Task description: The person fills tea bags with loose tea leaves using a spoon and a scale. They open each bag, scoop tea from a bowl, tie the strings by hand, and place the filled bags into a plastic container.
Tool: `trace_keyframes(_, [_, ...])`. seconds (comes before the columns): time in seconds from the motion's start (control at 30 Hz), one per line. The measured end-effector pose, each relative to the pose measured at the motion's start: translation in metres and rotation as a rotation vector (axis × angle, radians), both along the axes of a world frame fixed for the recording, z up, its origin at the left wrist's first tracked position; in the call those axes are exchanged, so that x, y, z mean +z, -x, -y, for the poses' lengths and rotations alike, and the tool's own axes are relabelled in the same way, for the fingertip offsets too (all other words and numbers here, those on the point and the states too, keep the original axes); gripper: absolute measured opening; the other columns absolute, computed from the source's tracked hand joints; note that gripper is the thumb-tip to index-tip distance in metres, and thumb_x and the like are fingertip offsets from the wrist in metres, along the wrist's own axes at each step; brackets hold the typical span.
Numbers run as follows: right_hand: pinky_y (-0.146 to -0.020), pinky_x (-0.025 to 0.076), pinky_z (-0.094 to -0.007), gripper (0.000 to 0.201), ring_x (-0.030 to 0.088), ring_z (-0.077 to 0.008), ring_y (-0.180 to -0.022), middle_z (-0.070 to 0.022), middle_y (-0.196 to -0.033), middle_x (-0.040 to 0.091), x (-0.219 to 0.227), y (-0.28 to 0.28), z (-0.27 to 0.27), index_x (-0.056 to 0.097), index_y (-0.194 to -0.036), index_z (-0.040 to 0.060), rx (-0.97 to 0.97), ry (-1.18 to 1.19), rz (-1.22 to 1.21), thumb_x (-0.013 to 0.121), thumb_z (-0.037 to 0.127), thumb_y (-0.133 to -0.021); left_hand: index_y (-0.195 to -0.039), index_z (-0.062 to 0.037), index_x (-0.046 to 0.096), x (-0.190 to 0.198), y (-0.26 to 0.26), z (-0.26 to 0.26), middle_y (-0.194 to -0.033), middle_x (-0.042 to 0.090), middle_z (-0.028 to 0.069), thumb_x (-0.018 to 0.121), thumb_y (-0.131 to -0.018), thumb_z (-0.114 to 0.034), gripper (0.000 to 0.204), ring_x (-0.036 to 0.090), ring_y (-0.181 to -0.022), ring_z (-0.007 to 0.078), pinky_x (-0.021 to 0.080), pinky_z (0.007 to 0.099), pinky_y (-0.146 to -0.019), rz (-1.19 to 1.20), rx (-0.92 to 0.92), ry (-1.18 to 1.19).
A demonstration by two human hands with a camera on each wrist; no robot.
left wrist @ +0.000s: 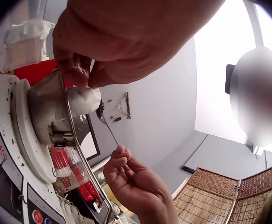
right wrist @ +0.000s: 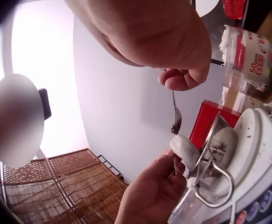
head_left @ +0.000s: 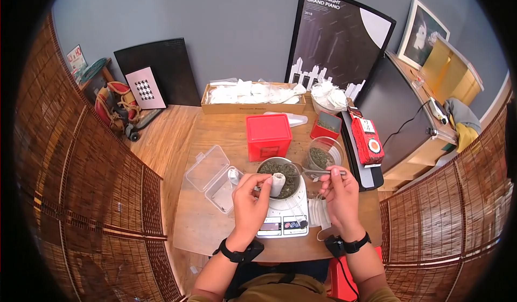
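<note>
The left hand point(head_left: 251, 204) has its grip pinched on a white pouch point(head_left: 278, 185) over the metal bowl point(left wrist: 42, 109); the right hand point(head_left: 343, 198), grip clamped on a spoon point(right wrist: 177, 113), holds dark leaves point(right wrist: 174, 129) near the pouch, to its right.

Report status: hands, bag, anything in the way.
Left hand pinches bag over bowl. Right hand grips spoon, dark leaves at its tip, close to bag. Nothing seen between spoon and bag.
</note>
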State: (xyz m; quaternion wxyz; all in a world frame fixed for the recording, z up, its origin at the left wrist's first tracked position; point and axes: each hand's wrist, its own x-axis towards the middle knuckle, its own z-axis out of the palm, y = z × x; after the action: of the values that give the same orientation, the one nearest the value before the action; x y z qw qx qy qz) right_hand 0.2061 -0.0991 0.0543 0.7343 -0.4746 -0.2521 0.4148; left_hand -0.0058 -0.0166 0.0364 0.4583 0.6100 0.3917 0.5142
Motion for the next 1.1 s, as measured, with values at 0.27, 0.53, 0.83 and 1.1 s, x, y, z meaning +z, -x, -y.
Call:
trace_keyframes(0.27, [-0.078, 0.058, -0.0282, 0.024, 0.066, -0.0115, -0.083, -0.0078, -0.103, 0.074, 0.008, -0.001, -0.003, 0.067, -0.126, 0.0014, 0.096, 0.016, 0.022, 0.063, 0.023, -0.116, -0.111, 0.003, 0.08, 0.001, 0.001, -0.001, -0.101, 0.07, 0.0055, 0.077, -0.103, -0.004, 0.012, 0.065, -0.093, 0.011, 0.055, 0.0249, -0.069, -0.029, -0.003, -0.001])
trace_keyframes(0.53, [-0.079, 0.059, -0.0284, 0.022, 0.068, -0.011, -0.085, -0.009, -0.106, 0.075, 0.009, 0.003, 0.0, 0.067, -0.128, 0.0012, 0.115, -0.019, 0.094, 0.064, 0.019, -0.115, -0.111, 0.0039, 0.08, -0.002, 0.0, -0.002, -0.1, 0.067, 0.0053, 0.076, -0.104, -0.005, 0.012, 0.065, -0.083, 0.0099, 0.055, 0.0245, -0.06, -0.014, -0.01, 0.003])
trace_keyframes(0.83, [-0.085, 0.06, -0.0303, 0.022, 0.071, -0.0128, -0.09, -0.0122, -0.111, 0.078, 0.011, 0.015, 0.011, 0.068, -0.128, -0.0012, 0.1, -0.077, 0.281, 0.063, 0.016, -0.116, -0.112, 0.0042, 0.079, -0.005, 0.0, -0.002, -0.101, 0.066, 0.0052, 0.075, -0.105, -0.005, 0.012, 0.065, -0.081, 0.0092, 0.055, 0.0237, -0.058, -0.016, -0.017, -0.004])
trace_keyframes(1.1, [-0.086, 0.059, -0.0298, 0.022, 0.071, -0.0138, -0.093, -0.0146, -0.113, 0.078, -0.009, 0.027, 0.026, 0.067, -0.13, -0.0027, 0.014, -0.105, 0.429, 0.062, 0.013, -0.116, -0.109, 0.0031, 0.08, -0.003, -0.002, 0.001, -0.099, 0.072, 0.0088, 0.076, -0.103, -0.005, 0.011, 0.069, -0.089, 0.013, 0.055, 0.0255, -0.061, 0.045, 0.025, 0.033])
